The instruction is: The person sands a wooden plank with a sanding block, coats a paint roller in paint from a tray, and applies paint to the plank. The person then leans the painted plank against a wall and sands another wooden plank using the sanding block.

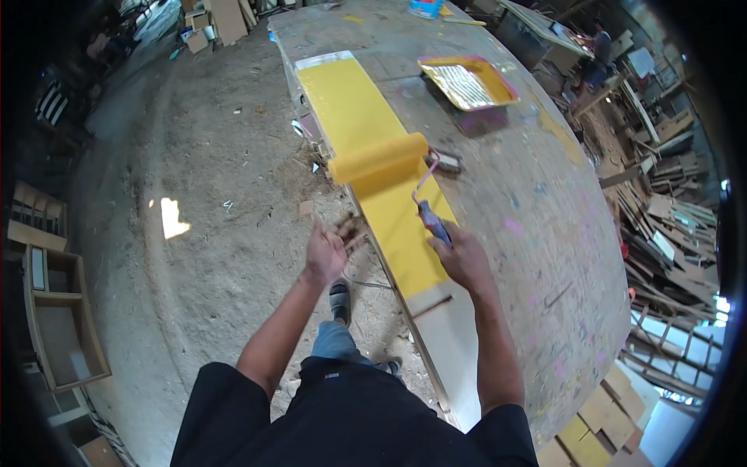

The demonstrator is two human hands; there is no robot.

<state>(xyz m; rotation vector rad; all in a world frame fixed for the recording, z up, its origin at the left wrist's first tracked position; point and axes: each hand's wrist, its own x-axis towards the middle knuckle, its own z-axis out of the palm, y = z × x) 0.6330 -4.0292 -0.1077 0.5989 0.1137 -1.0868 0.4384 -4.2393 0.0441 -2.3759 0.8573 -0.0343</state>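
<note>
My right hand is wrapped round the handle of a paint roller. The roller's yellow sleeve lies across a long board, reaching past its left edge. Yellow covers most of the board, while the near end stays white. A dark thin stick lies across it near where the yellow stops. Off the board's left side, my left hand hangs in the air with fingers apart, holding nothing. Beyond the roller to the right sits a paint tray with yellow paint in it.
The board rests on a large paint-stained table. A blue can stands at its far end. Wooden cabinet frames are at the left, and scrap wood is piled at the right. A person is in the far right background.
</note>
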